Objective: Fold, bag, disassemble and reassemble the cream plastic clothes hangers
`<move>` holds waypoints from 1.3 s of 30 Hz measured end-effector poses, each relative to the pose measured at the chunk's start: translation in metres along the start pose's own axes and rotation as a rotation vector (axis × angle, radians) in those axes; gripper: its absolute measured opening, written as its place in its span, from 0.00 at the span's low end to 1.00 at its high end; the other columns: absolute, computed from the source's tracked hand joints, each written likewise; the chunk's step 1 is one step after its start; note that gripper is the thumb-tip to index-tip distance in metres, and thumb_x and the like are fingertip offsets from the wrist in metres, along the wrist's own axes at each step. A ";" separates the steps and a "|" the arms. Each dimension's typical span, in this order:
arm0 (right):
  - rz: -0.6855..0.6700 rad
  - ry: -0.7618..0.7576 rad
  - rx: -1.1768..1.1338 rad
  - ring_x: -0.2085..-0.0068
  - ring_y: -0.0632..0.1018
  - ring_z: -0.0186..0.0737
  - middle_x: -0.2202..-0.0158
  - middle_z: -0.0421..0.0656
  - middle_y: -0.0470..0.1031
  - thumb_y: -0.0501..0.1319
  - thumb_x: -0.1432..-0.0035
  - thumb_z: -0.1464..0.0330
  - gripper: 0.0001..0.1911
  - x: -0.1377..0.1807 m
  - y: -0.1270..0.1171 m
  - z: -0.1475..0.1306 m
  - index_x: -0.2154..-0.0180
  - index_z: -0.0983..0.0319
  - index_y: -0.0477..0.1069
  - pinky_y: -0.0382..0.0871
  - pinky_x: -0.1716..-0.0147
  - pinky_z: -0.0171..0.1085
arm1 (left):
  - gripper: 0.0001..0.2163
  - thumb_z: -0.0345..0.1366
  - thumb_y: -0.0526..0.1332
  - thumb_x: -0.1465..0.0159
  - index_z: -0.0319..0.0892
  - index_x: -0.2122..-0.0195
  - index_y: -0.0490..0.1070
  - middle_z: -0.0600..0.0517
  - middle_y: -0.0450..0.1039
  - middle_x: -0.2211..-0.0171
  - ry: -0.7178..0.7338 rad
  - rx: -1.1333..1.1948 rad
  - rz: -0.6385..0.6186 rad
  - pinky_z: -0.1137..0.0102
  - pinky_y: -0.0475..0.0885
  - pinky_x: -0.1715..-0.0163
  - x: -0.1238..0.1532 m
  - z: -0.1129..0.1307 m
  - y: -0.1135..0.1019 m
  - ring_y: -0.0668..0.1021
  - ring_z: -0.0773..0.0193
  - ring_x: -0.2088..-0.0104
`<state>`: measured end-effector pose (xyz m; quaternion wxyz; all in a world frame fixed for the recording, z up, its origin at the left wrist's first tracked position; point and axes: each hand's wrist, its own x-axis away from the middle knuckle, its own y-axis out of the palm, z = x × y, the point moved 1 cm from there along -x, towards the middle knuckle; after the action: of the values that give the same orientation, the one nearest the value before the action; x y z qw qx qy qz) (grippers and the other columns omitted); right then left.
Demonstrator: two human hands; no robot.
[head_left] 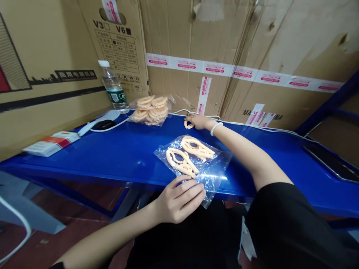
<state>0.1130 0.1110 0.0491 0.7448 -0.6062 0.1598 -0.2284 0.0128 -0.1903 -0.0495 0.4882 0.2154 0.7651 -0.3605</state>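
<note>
The left hand (179, 200) pinned the bag (196, 158) just ahead of it, fingers together on its near edge. Far beyond, the right hand (198, 121) closed on a loose ring (188, 124). Bagging, seemingly; slipping it in would need the mouth held open.

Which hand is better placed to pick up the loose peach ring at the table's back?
Probably the right hand: its fingers touch the peach ring, while the left hand holds the clear bag at the near edge.
</note>
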 end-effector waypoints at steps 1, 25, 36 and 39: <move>-0.006 0.021 0.006 0.41 0.74 0.56 0.39 0.60 0.71 0.57 0.38 0.85 0.30 0.006 -0.002 -0.001 0.35 0.72 0.67 0.70 0.47 0.45 | 0.09 0.25 0.60 0.30 0.35 0.57 0.80 0.46 0.82 0.58 0.003 0.004 0.009 0.62 0.81 0.54 0.001 0.000 0.000 0.81 0.59 0.55; 0.656 -0.186 0.030 0.53 0.81 0.49 0.52 0.53 0.80 0.52 0.27 0.75 0.17 0.317 -0.050 -0.148 0.43 0.66 0.73 0.78 0.60 0.44 | 0.08 0.21 0.63 0.33 0.38 0.62 0.81 0.48 0.81 0.63 0.004 0.041 0.121 0.67 0.75 0.61 0.005 0.000 -0.001 0.78 0.64 0.63; 0.728 -0.373 0.280 0.64 0.79 0.42 0.67 0.47 0.79 0.62 0.34 0.80 0.10 0.285 -0.035 -0.167 0.68 0.63 0.74 0.72 0.72 0.39 | 0.08 0.22 0.62 0.32 0.37 0.61 0.81 0.48 0.82 0.61 -0.021 0.048 0.088 0.66 0.75 0.60 0.003 0.001 -0.002 0.78 0.64 0.61; 0.765 -0.384 0.337 0.69 0.77 0.38 0.70 0.44 0.78 0.64 0.36 0.79 0.12 0.277 -0.030 -0.168 0.72 0.63 0.73 0.69 0.74 0.37 | 0.08 0.22 0.62 0.31 0.37 0.60 0.80 0.47 0.82 0.61 -0.027 0.059 0.079 0.66 0.75 0.59 0.003 0.001 -0.002 0.79 0.63 0.61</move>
<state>0.2564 -0.1810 0.0531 0.8798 -0.4056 0.1921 0.1566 0.0109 -0.1926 -0.0521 0.5057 0.2547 0.7385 -0.3662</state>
